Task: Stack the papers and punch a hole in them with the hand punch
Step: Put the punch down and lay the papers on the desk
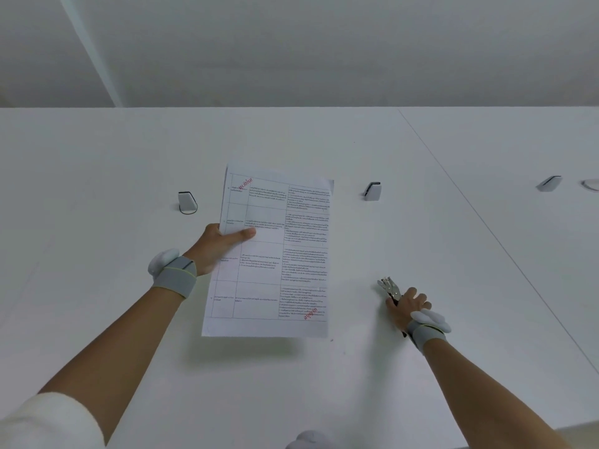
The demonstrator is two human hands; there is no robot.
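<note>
My left hand [223, 243] grips the left edge of the stack of printed papers [275, 254], thumb on top, and holds the stack above the white table so that it casts a shadow below. The top sheet shows a table of text with red stamps. To the right, my right hand [406, 306] is closed around the handles of the metal hand punch [389, 286], whose jaws point up and left, close to the table. The punch is well apart from the papers.
On the white table [324, 384] stand a small white block with a black loop [187, 201], a second block [372, 190], and a third block [549, 183] at far right beside a round white object [591, 184]. A seam runs diagonally across the table's right side.
</note>
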